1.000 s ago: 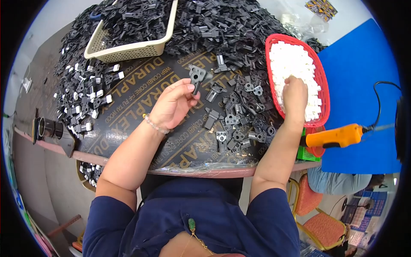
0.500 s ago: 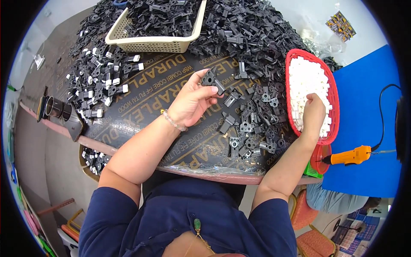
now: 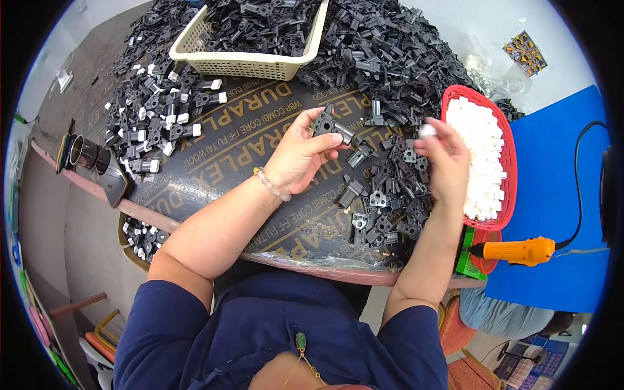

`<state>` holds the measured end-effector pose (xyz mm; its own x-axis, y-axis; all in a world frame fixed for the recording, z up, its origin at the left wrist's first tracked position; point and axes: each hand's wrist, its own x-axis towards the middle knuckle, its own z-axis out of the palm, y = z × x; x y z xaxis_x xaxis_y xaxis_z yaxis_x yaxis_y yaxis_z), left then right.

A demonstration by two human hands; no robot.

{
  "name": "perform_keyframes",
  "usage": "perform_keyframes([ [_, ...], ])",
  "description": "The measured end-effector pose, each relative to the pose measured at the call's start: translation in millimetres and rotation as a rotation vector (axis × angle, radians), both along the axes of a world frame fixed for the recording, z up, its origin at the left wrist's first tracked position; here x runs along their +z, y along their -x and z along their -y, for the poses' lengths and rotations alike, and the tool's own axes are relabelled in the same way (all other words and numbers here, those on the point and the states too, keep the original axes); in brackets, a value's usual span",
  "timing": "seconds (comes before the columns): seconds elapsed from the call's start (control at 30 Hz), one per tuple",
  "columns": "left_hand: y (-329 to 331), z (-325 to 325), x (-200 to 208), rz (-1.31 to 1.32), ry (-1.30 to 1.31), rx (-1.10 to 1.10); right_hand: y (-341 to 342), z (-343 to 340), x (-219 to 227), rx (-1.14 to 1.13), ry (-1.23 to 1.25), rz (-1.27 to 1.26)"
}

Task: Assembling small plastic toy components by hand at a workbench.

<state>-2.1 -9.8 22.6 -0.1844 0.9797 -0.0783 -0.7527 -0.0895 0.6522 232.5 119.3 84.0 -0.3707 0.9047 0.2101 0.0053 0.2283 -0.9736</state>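
My left hand (image 3: 300,151) is closed round a black plastic bracket (image 3: 333,127), thumb on top, above the middle of the table. The bracket's short tube points to the right. In my right hand (image 3: 448,159) a small white plastic cap (image 3: 427,130) is pinched between thumb and fingers, slightly blurred. That hand hovers between loose black brackets (image 3: 377,199) and a red basket (image 3: 511,175) heaped with white caps (image 3: 478,140). At the far left of the table lie several black brackets with white caps on their ends (image 3: 149,120).
A cream basket (image 3: 242,67) full of black brackets stands at the back, with a large heap of brackets (image 3: 383,49) around it. An orange electric screwdriver (image 3: 520,251) lies right of a green tray (image 3: 469,260). A phone (image 3: 118,185) sits at the table's left edge.
My right hand has come out of the red basket with a white cap and moved left toward the bracket. My left hand keeps hold of the bracket. The whole view has shifted slightly.
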Motion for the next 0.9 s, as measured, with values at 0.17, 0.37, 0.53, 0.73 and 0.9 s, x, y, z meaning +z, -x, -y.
perform_keyframes([
  [0.17,3.8,-1.7,-5.1,-0.065,-0.013,0.053,59.0,38.5,-35.2,0.327,0.341,-0.189],
  [0.37,3.0,-2.3,-4.5,-0.098,0.003,0.082,72.8,52.7,-39.5,0.307,0.473,-0.309],
  [0.53,-4.8,-1.6,-0.4,-0.164,-0.051,0.140,77.8,57.0,-41.5,0.289,0.466,-0.316],
  [0.73,3.1,3.0,0.4,-0.154,-0.047,0.044,78.7,55.4,-54.2,0.357,0.346,-0.354],
  [0.9,-0.1,9.7,7.0,0.138,-0.076,-0.312,75.2,50.8,-35.3,0.602,0.251,-0.301],
])
